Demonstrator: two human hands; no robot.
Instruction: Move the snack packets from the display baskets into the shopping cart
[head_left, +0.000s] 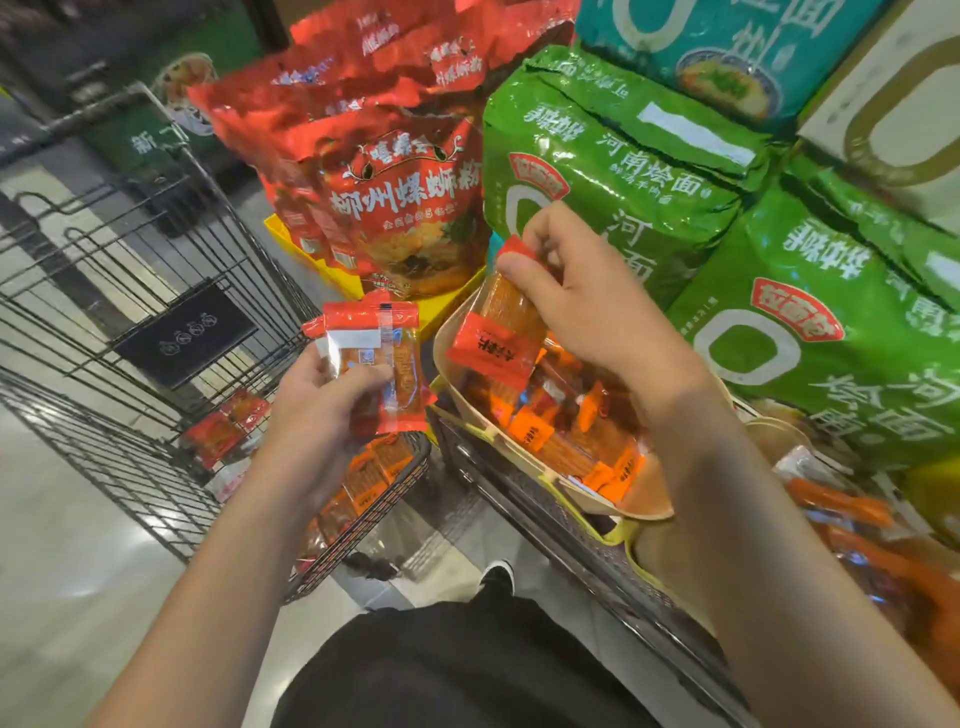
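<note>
My left hand (332, 400) holds a red and clear snack packet (382, 364), back side up, above the near corner of the black wire shopping cart (156, 291). My right hand (582, 306) pinches a second red snack packet (501, 332) by its top, above a beige display basket (524, 467) filled with several orange and red packets (566, 415). Several more packets (218, 431) lie on the cart's floor, and others (374, 473) lie under my left hand.
Big red noodle bags (410, 208) stand in a yellow tray behind the basket. Large green noodle packs (613, 171) are stacked on the right. A second basket with orange packets (852, 525) sits at the far right. Polished floor and my black shoe (496, 577) lie below.
</note>
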